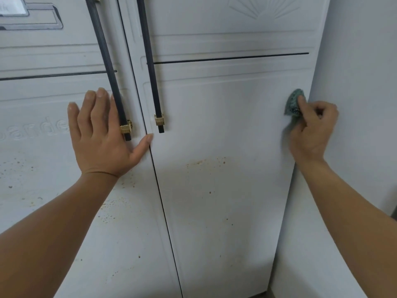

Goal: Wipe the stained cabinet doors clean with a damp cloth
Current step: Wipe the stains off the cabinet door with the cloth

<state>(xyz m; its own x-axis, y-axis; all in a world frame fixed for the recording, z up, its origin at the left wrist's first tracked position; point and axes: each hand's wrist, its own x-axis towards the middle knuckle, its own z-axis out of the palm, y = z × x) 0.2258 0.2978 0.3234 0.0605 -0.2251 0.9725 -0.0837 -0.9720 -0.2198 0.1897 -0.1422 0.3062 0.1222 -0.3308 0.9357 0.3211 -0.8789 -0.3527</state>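
Teal cloth [293,103], bunched, pinched by our right hand [311,130] on the white door [225,125] — rusty specks [204,162] below; left hand [101,134] pressed flat.

The right cabinet door [214,125] was white, with a thin black line [232,58] across it and a pale embossed fan motif [264,7] in the same white near the top. Rusty orange-brown specks [204,163] dotted its lower half. The left cabinet door [43,151] was the same white, with faint raised lettering [43,127] and brown speckles [107,216] scattered lower down. The left handle [107,61] and right handle [150,61] were black and ribbed lengthwise, each with a ridged gold fitting [159,120]. The cloth [293,102], at the right door's right edge, was teal-green with a dark mesh-like patch. The wall [354,61] was pale grey.
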